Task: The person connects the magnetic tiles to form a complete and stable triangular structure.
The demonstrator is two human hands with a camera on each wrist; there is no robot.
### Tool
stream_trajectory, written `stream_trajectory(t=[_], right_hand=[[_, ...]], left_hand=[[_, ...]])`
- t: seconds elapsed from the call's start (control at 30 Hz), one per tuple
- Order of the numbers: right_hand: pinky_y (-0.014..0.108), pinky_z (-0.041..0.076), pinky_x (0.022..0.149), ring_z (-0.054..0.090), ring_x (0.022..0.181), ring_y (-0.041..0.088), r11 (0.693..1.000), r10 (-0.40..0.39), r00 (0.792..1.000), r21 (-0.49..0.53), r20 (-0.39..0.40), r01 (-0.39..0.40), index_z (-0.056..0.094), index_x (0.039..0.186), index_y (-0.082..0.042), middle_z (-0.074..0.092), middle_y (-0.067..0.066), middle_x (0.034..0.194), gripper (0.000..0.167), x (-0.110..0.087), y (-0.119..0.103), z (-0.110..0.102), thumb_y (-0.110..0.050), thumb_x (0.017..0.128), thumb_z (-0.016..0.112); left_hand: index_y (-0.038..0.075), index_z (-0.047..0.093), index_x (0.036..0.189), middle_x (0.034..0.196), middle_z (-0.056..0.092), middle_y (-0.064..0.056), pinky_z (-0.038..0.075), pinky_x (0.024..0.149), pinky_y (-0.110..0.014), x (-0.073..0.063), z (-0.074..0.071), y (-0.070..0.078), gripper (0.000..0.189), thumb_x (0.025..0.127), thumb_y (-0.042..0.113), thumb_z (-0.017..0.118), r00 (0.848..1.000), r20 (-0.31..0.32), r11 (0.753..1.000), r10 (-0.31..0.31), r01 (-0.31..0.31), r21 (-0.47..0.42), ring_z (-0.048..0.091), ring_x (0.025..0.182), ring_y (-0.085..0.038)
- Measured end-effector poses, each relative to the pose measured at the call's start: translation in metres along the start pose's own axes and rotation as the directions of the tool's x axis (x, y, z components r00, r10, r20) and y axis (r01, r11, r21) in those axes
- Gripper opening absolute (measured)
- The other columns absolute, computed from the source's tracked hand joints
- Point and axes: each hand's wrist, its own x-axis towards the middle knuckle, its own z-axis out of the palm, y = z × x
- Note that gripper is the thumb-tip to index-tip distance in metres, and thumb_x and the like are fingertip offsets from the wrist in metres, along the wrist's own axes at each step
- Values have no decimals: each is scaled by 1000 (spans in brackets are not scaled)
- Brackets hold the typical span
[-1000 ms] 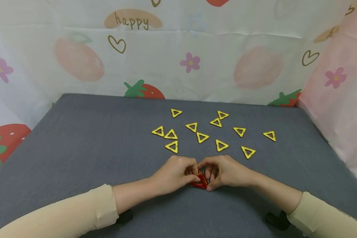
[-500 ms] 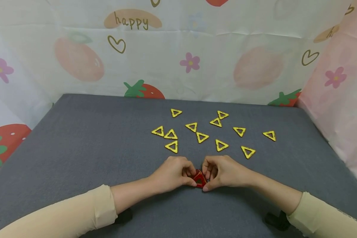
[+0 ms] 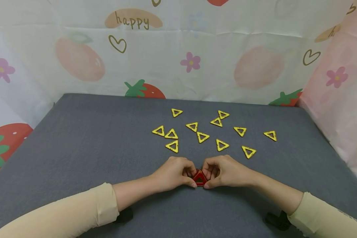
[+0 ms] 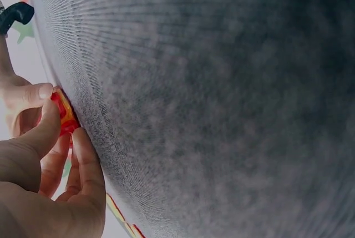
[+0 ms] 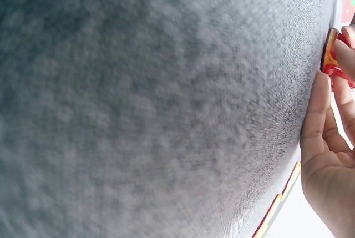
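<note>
In the head view, red triangular frame tiles [image 3: 200,178] lean together as a small pyramid-like form on the table. My left hand [image 3: 175,173] pinches its left side with thumb and curled fingers. From the other side, my right hand [image 3: 227,172] pinches the right edge, its thumb at the lower corner. The two hands stand close with the red form between them. Both wrist views show the red form with an orange-yellow inner side: the red tiles [image 4: 65,115] on the left, the red tiles [image 5: 329,55] on the right. Its back is hidden.
Several yellow triangular frame tiles lie flat and scattered beyond the hands, such as one yellow tile [image 3: 172,146] and another yellow tile [image 3: 248,152]. They rest on a grey cloth-covered table [image 3: 101,142]. A printed curtain [image 3: 214,79] hangs behind the table's far edge.
My right fingers have drawn back from the top of the red form to its right side. My left thumb has moved off its front, so the front triangle now shows more fully.
</note>
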Motion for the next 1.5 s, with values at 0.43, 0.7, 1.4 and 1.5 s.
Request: stream_trajectory(t=[0.43,0.7,1.4,1.5], right_hand=[[25,55,63,66,69,8,1000,3,1000,-5,1,-3,64,85,-20,66,-5,77,21,0,0,0,-24,78,84],[24,55,63,66,69,7,1000,0,1000,-2,7,1,64,85,-18,66,-4,77,22,0,-2,0,-27,79,84],[25,57,71,70,80,7,998,54,986,-5,-158,-55,67,93,-13,75,1,89,19,38,-34,-2,-19,82,81],[25,57,70,70,79,7,999,49,973,7,-226,-49,68,93,-13,75,2,90,21,51,-43,-1,-21,81,82]], left_hand=[[8,71,85,79,70,-3,48,58,-13,-1,0,1,19,75,17,85,1000,2,1000,-5,5,-24,55,62,4],[8,71,84,78,70,-3,48,58,-14,-1,1,-1,19,75,17,85,1000,-2,1000,-10,10,-29,55,61,3],[12,74,93,95,77,-6,53,62,-21,-8,-35,-14,17,79,17,83,958,-198,975,-207,186,-119,71,74,-8],[14,75,96,98,77,-6,53,63,-24,-12,-50,-21,19,80,19,83,940,-235,966,-245,217,-138,71,76,-10]])
